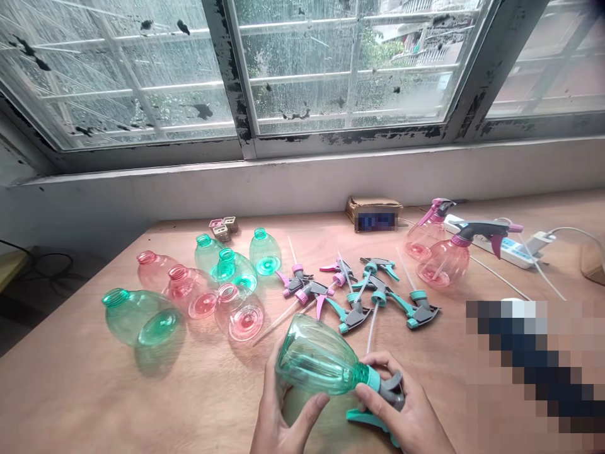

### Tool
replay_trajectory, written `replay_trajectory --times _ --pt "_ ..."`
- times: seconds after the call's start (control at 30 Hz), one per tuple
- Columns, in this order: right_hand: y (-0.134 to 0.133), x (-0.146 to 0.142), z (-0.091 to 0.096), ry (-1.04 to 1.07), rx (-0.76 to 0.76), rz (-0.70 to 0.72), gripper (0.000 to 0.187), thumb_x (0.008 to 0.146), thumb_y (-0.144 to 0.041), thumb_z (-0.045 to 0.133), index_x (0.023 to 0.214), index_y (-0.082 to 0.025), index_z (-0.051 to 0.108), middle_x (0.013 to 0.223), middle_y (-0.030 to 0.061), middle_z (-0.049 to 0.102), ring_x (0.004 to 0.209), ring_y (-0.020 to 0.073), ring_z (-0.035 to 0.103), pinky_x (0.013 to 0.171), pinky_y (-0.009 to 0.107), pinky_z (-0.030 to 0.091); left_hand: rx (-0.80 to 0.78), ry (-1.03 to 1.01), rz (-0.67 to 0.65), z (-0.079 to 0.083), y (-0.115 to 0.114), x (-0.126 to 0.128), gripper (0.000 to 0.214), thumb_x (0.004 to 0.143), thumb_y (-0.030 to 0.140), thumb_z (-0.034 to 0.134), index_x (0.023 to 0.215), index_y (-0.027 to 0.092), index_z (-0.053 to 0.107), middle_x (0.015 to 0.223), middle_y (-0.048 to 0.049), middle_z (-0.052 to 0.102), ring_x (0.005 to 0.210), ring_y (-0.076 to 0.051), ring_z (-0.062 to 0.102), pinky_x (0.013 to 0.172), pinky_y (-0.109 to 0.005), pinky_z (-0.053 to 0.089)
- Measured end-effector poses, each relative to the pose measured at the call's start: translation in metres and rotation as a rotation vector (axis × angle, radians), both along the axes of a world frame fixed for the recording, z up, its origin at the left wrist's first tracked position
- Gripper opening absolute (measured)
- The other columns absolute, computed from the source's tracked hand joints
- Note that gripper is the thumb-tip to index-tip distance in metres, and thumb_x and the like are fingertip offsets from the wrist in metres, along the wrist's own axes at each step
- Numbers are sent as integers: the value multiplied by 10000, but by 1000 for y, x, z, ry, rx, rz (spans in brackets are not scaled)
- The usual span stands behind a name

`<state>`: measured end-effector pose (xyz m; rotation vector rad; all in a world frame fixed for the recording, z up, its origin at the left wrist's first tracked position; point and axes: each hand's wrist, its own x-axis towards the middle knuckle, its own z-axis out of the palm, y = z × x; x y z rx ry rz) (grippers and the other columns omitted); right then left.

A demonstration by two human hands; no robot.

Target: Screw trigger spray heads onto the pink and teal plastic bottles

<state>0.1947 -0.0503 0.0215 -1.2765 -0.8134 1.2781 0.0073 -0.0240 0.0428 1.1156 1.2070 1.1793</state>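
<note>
A clear green spray bottle (321, 356) lies tilted on its side between my hands, its neck pointing right. My left hand (288, 413) wraps around the bottle's base end, thumb along the near side. At the neck, my right hand (401, 403) grips the teal collar of a grey and teal trigger sprayer (390, 388) with thumb and fingers. The collar sits on the bottle's neck; whether it is fully screwed down I cannot tell. Below, the teal trigger (368, 417) hangs toward the table. A pale tube shows inside the bottle.
Loose sprayer heads (354, 309) lie beyond my hands. Several pink and green bottles without heads (144, 315) stand or lie at left. Two pink bottles with sprayers (444, 265) stand at right by a power strip (515, 249). A cardboard box (373, 208) sits at the back.
</note>
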Motion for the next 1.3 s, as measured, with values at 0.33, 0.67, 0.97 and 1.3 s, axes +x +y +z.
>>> replay_trajectory --times 0.33,0.67,0.97,1.3 --pt "0 -1 9 21 -10 8 550 727 -654 876 997 -209 700 682 -32 658 679 184 596 672 365 593 -10 -6 -20 0 0 -1 824 820 490 828 1527 320 440 1547 -73 585 1395 -323 571 1190 -423 429" --pt "-1 0 11 56 0 17 514 746 -620 883 994 -210 695 703 -41 667 666 160 607 650 306 544 -18 8 3 2 -1 0 848 803 488 839 1529 297 446 1522 -94 612 1390 -315 586 1170 -401 466" --pt "-1 0 14 46 3 7 487 747 -603 888 986 -215 716 716 -35 676 683 167 617 675 316 540 -34 33 -27 9 -1 0 873 833 484 818 1567 306 380 1576 -79 564 1442 -281 534 1203 -375 429" --pt "-1 2 11 55 -14 22 487 755 -589 890 1003 -218 697 725 -40 684 696 158 617 678 299 532 -23 53 0 12 -1 3 882 810 512 823 1565 324 407 1497 -67 643 1403 -302 581 1169 -365 473"
